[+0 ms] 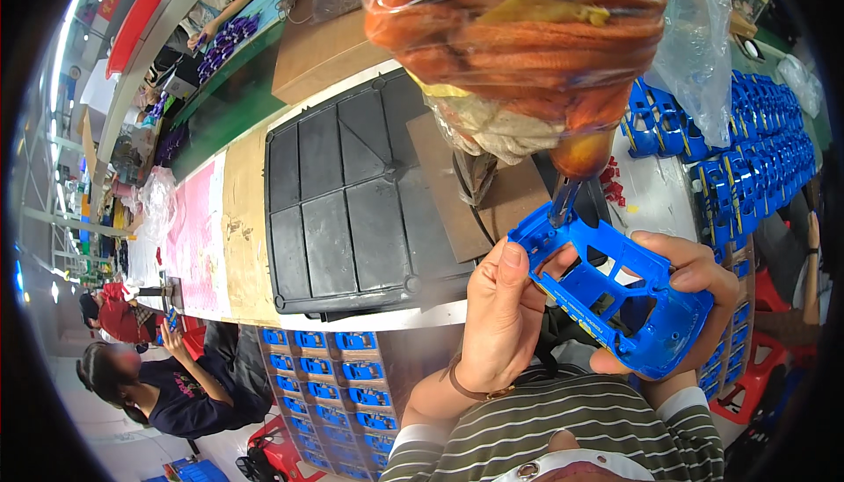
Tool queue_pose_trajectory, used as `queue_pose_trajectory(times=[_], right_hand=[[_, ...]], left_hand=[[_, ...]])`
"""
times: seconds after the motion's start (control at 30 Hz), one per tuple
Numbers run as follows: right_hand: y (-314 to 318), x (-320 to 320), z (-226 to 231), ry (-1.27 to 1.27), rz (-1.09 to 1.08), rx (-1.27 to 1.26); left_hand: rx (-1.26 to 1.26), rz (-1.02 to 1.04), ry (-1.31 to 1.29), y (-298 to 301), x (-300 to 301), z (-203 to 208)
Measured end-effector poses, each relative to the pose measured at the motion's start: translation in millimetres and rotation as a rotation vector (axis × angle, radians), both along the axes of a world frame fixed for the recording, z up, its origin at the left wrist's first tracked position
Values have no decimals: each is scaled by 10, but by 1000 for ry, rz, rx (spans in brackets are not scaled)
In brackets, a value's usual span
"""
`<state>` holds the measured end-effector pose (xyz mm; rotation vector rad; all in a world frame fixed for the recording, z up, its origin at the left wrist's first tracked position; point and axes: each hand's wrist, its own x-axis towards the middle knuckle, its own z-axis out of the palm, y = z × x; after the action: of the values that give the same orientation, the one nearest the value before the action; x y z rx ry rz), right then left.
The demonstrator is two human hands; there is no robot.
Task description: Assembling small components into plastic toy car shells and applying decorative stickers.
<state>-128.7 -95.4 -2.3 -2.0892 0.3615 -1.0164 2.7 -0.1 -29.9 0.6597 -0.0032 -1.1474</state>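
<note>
A blue plastic toy car body shell (587, 287), with window openings, is held tilted between my two hands. My left hand (499, 311) grips its left end, thumb up along the edge. The fingers of my right hand (703, 284) wrap round the opposite end. Above the shell's left end, a metal shaft (563, 201) points down and meets or overlaps the shell; whether it touches I cannot tell. The shaft comes out of a machine head (519, 43) wrapped in orange cloth and clear plastic.
Beyond my left hand lie a brown board (440, 188) and a black ribbed plastic panel (343, 201). Small red parts (613, 181) sit behind the shaft. Rows of blue car shells (756, 157) stand at right; stacked trays (330, 385) hold more. Another person (167, 385) is at left.
</note>
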Motion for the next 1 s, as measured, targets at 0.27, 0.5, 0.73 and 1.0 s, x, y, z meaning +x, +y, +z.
queue_pose_trajectory(times=[0.27,0.5,0.73,1.0], right_hand=[[-14,15,-11,-23,31,7],[-48,54,-14,-110,88,32],[-83,57,15,-50,78,2],[-156,-20,-85,17,65,-19]], left_hand=[[-5,4,-28,6,0,-34],[-6,28,-85,-9,-1,6],[26,14,-139,-13,13,23],[109,-90,-123,-114,-79,11]])
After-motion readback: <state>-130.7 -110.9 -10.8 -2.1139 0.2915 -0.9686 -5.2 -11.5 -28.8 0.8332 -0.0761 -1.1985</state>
